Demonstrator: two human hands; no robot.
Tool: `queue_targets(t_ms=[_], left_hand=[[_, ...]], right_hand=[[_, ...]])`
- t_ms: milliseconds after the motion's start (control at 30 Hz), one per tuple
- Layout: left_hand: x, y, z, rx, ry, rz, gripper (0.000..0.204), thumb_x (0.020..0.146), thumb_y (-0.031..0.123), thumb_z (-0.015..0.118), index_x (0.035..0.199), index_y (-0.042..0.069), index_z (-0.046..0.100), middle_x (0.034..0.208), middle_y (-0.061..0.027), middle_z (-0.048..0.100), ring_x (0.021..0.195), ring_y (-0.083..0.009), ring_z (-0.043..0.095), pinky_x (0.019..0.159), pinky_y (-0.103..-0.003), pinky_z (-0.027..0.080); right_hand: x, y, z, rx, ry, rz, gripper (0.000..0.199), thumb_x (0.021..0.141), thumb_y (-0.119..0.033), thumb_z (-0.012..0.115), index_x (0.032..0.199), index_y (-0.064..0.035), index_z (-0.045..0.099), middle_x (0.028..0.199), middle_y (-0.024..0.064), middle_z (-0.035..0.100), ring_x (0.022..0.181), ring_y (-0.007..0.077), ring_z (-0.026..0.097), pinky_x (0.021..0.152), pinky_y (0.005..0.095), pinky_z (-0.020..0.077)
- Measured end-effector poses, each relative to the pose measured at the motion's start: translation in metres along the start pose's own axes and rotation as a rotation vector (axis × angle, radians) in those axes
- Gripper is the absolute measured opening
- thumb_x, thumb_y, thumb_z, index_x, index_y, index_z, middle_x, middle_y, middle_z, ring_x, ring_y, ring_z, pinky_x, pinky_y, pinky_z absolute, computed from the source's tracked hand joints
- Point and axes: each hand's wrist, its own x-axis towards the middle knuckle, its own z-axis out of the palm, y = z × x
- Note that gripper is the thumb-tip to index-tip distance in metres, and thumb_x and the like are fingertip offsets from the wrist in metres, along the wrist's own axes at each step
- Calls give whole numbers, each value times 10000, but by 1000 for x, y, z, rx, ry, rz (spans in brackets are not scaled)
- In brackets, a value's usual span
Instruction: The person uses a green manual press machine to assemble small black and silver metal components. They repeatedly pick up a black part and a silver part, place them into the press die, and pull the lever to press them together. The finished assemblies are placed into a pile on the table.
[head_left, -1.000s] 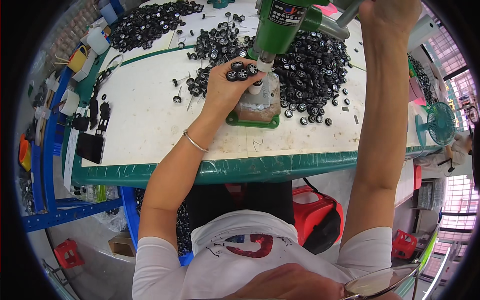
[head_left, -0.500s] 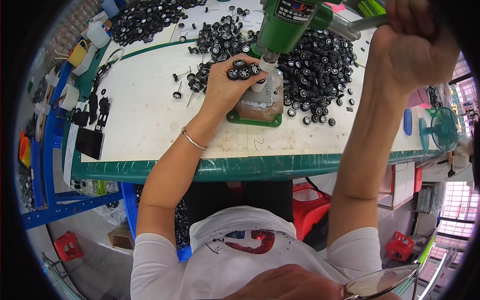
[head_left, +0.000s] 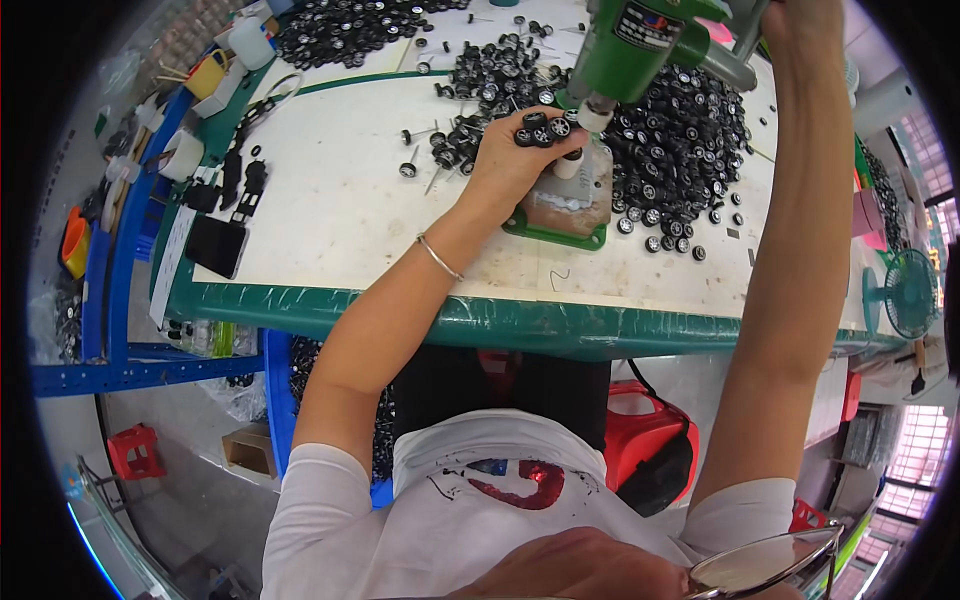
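My left hand is closed around several small black toy wheels with silver spokes. It sits right beside the white tip of a green hand press. Just under my fingers, a white peg-like holder stands on the metal press base, with a dark wheel at its top. At the upper right, my right hand is raised at the end of the press lever and appears closed on it. The picture's top edge cuts off part of its fingers.
Heaped wheels lie right of the press, and wheels on thin axles behind it. Another wheel pile is at the far left. A phone and black parts lie left. A green fan stands right.
My right hand has moved up and the press lever now points more steeply upward. My left hand stays beside the press with the wheels. The whole view has shifted slightly.
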Motion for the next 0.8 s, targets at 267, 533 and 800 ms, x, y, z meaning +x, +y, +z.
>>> queue_targets(t_ms=[267,533,800], left_hand=[[-16,27,-69,-42,-3,120,200,780,121,759,896,11,638,790,-60,643,663,-112,593,575,-223,457],[-14,3,-154,966,177,72,296,729,260,800,783,17,640,662,-67,625,596,-136,559,565,-297,433],[-17,-16,-157,837,180,181,232,730,165,787,904,62,674,722,-26,619,608,-96,520,543,-254,394]], right_hand=[[104,115,-139,777,-420,683,221,976,-200,450,930,-36,591,600,-85,322,450,26,282,364,176,202],[-51,17,-78,-353,77,288,364,965,-314,522,1147,-12,610,967,39,586,778,119,564,738,259,454],[-195,-6,-133,-815,-333,440,132,898,-180,626,991,-99,674,762,-6,594,634,80,542,570,231,435]])
